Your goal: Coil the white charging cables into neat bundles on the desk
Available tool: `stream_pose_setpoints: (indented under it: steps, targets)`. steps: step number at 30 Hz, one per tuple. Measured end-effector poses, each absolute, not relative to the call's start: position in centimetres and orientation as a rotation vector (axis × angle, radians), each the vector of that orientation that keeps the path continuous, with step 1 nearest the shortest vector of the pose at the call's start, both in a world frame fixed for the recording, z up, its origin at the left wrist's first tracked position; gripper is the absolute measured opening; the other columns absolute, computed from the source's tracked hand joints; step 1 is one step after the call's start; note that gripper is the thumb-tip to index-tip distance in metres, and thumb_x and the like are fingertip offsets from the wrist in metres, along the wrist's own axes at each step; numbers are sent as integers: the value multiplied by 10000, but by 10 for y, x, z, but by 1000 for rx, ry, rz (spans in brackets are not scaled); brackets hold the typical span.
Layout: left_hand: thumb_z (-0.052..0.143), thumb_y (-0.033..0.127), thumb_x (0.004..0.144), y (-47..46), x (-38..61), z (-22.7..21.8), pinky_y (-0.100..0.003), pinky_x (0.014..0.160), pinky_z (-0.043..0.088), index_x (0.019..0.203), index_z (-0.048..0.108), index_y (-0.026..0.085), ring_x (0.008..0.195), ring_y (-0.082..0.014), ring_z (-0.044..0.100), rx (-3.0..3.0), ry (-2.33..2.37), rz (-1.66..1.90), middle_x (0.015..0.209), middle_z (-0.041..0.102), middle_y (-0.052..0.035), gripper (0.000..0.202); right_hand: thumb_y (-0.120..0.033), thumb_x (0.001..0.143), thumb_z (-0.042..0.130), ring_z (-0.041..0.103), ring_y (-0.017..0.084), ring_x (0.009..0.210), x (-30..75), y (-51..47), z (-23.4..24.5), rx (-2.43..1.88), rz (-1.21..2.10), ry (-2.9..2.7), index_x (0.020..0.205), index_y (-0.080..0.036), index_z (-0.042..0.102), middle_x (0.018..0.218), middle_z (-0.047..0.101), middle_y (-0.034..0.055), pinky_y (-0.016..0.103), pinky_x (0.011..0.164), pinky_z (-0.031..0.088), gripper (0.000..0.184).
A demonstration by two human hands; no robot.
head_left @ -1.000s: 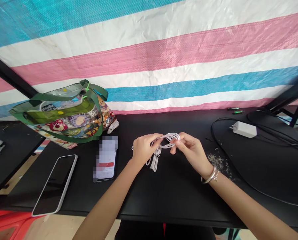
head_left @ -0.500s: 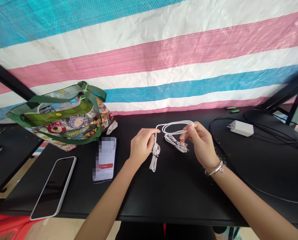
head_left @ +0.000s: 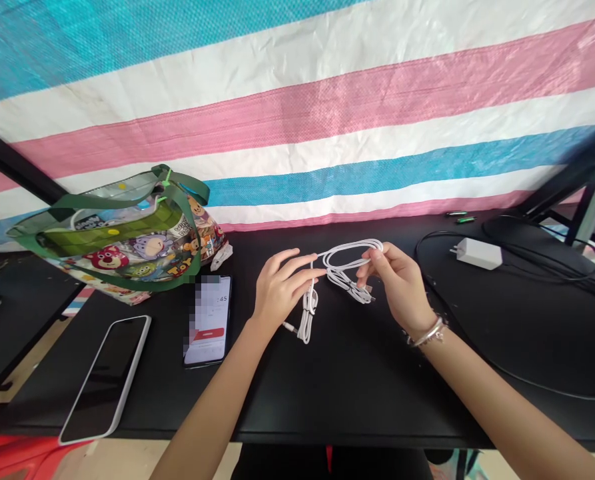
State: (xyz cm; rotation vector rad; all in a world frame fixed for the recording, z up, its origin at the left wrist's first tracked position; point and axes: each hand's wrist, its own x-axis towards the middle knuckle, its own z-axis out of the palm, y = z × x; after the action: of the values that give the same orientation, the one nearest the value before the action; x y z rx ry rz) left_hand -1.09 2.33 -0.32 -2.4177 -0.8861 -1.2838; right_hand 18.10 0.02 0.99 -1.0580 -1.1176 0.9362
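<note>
Between thumb and fingers, my right hand [head_left: 394, 280] pinches the right end of a looped white charging cable [head_left: 350, 248] just above the black tabletop. Under that loop hangs a tied bundle of white cable [head_left: 348, 285], its metal plug end near my right fingertips. My left hand [head_left: 283, 287] has its fingers spread, with the tips at the left side of the loop and touching or very near the strand. Below those fingers lies a second tied bundle [head_left: 306, 323], with a small white plug [head_left: 290, 327] to its left. Whether the bundles are one cable, I cannot tell.
On the left are a white-edged phone [head_left: 104, 380], a lit phone [head_left: 211, 323] and a cartoon-print bag [head_left: 142, 247] with green handles. A white power adapter [head_left: 477, 254], black cables [head_left: 522, 387] and small green items [head_left: 464, 219] lie right. Behind hangs a striped sheet [head_left: 327, 120].
My left fingers have spread apart from a closer curl around the strand. The small white plug now shows beside the left bundle. My right hand keeps its pinch, nearly still.
</note>
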Motion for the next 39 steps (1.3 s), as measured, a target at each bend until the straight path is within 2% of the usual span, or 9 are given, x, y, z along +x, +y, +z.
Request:
stream_pose_setpoints:
  steps: [8,16,19,21,24,28,32,36,39]
  targets:
    - [540,225,918,17,-8,6,-244,602,466,793,733,244,619,-128,600,-2414,-870,-1455,544,673,39,231,-652,658,679,566,118,410,174,-3,9,-1073,1026,-1166,679,-205,551,481,601,-40,257,470,483,465]
    - [531,214,890,7,1,6,-188,541,485,789,639,199,520,-88,626,-2652,-1218,-1891,612,683,35,149,-663,687,649,539,113,387,173,-5,9,-1067,1118,-1249,676,-211,527,464,584,-46,255,457,466,468]
    - [504,227,880,5,3,4,-181,499,477,885,556,199,488,-95,627,-2812,-1464,-2028,574,638,53,59,-661,697,643,544,113,378,173,-5,8,-1073,1130,-1244,676,-213,518,462,582,-51,257,463,470,465]
    - [486,211,874,5,4,3,-186,495,476,978,506,201,470,-100,613,-2924,-1571,-2043,553,616,65,106,-660,701,640,544,112,370,173,-5,8,-1072,1134,-1238,681,-213,513,460,580,-54,255,463,469,465]
    - [461,158,860,5,5,4,-201,560,499,1036,504,200,545,-112,642,-3035,-1559,-1981,603,643,48,186,-665,699,637,536,106,359,173,-4,7,-1074,1131,-1230,689,-211,513,453,574,-60,251,464,462,471]
    - [399,78,845,4,6,9,-232,677,504,826,614,200,724,-129,660,-3052,-1361,-1778,797,708,-10,248,-673,704,624,539,109,383,174,-4,7,-1091,1111,-1236,694,-211,517,467,573,-57,255,480,461,474]
    - [340,-20,784,4,3,16,-264,730,481,682,620,207,681,-131,613,-3145,-1235,-1461,720,703,16,375,-670,707,622,528,106,396,176,-3,8,-1096,1096,-1237,697,-209,527,456,563,-58,251,487,449,471]
    - [342,-66,714,2,-1,21,-384,986,393,676,616,219,703,-119,608,-3188,-1261,-981,715,692,57,396,-673,718,606,507,105,394,177,-1,6,-1105,1067,-1232,689,-213,523,444,558,-55,251,476,434,468]
    - [391,-62,680,-3,-7,27,-445,1063,317,660,610,223,720,-125,598,-3182,-1195,-655,663,657,63,361,-674,714,608,496,100,388,177,1,4,-1106,1067,-1222,674,-213,517,429,543,-61,248,473,432,471]
